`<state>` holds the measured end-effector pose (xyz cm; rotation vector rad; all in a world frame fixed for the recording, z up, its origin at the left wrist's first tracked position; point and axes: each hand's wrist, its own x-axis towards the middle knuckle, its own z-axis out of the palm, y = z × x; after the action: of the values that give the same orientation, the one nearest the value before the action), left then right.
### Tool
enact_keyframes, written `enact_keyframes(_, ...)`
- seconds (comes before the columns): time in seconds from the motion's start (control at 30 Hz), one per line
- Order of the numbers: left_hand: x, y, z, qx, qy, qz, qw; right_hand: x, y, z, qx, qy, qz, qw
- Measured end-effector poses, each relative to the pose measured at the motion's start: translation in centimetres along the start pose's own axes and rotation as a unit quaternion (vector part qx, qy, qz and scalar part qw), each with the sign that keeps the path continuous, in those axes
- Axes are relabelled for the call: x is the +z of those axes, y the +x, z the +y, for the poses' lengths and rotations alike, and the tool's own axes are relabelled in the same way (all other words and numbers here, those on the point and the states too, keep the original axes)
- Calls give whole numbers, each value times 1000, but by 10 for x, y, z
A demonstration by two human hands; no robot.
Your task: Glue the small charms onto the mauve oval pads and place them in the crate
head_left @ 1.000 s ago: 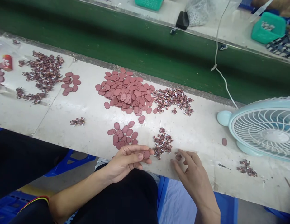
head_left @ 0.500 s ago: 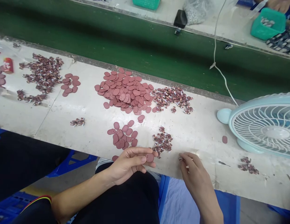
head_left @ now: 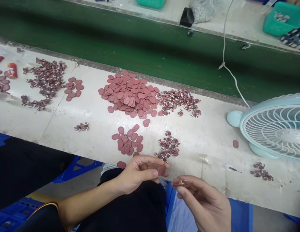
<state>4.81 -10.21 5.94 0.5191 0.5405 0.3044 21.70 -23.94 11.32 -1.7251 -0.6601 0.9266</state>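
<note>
presently the left hand (head_left: 142, 172) pinches a reddish disc (head_left: 161, 169) at its far end; right of that disc, the right hand (head_left: 208, 203) pinches a brown piece (head_left: 178, 182).

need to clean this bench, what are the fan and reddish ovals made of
Fan: likely smooth plastic, from its rounded pale blue casing. Reddish ovals: matte, possibly foam, rubber or painted wood; their thin, dull surfaces leave it open.

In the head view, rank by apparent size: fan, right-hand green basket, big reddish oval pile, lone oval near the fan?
1. Fan, partly out of frame
2. Reddish oval pile
3. Green basket
4. Lone oval
</note>
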Motion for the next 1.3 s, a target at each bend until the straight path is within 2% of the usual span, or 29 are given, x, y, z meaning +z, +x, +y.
enact_keyframes(0.13, 2, -1, 0, 25, 6, -29, 999, 16, 6, -8, 24, 42, -38, 998)
enact_keyframes(0.23, 6, 0, 3, 37, -1, -32, 999, 21, 9, -3, 26, 35, -23, 999)
enact_keyframes(0.37, 9, 1, 6, 50, 2, -17, 999, 23, 8, 2, 47, -1, -2, 999)
enact_keyframes(0.53, 6, 4, 6, 30, 30, 6, 999, 23, 9, 0, 61, -7, -10, 998)
enact_keyframes(0.87, 10, 6, 5, 36, 32, 8, 999, 30, 21, -5, 69, 49, -34, 996)
enact_keyframes(1.07, 11, 4, 5, 42, 47, 24, 998, 31, 22, -9, 61, 57, -28, 996)
enact_keyframes(1.3, 14, 5, 3, 39, 61, 47, 996, 35, 17, -1, 64, 86, -5, 994)
